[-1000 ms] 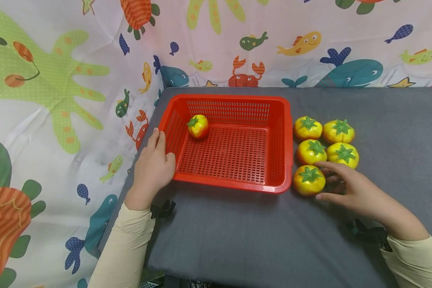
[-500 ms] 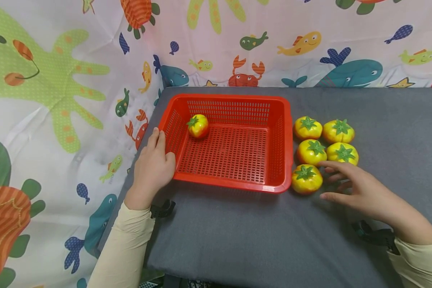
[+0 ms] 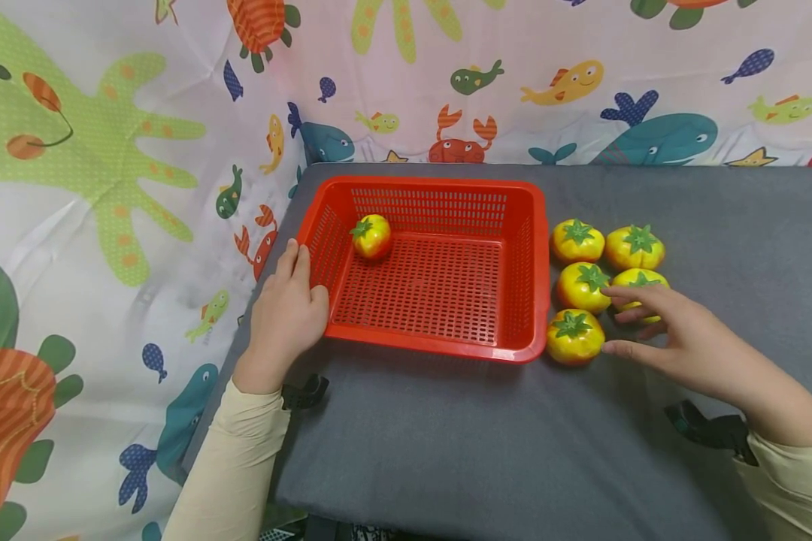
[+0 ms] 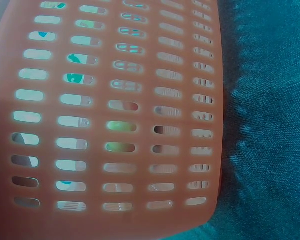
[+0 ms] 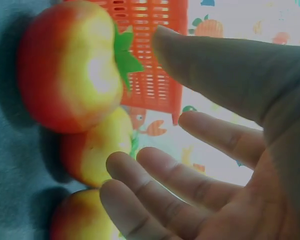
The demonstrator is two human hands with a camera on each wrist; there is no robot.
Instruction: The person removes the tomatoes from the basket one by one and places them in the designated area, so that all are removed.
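My left hand (image 3: pixel 288 304) holds the left rim of a red plastic basket (image 3: pixel 413 349), fingers along the rim and thumb over its edge. The slotted basket wall (image 4: pixel 97 160) fills most of the left wrist view. Inside the basket, toward the left, lies one yellow-red tomato (image 3: pixel 372 237). My right hand (image 3: pixel 680 330) reaches over the tomatoes at right, fingers spread and relaxed, holding nothing. Its thumb tip is right by the front tomato (image 3: pixel 574 338). Its fingers partly cover another tomato (image 3: pixel 639 278). In the right wrist view, the nearest tomato (image 5: pixel 72 67) sits before the thumb.
Behind the right hand are more tomatoes: one (image 3: pixel 577 240) by the basket, one (image 3: pixel 634 246) beside it, and one (image 3: pixel 582 287) in front. All stand on a grey cloth-covered table (image 3: pixel 446 443). A sea-animal patterned curtain (image 3: pixel 406 83) borders the back and left.
The right hand first draws slightly back right from the front tomato, then moves a little farther from me over the group. The front tomato has shifted slightly left. The left hand stays put.
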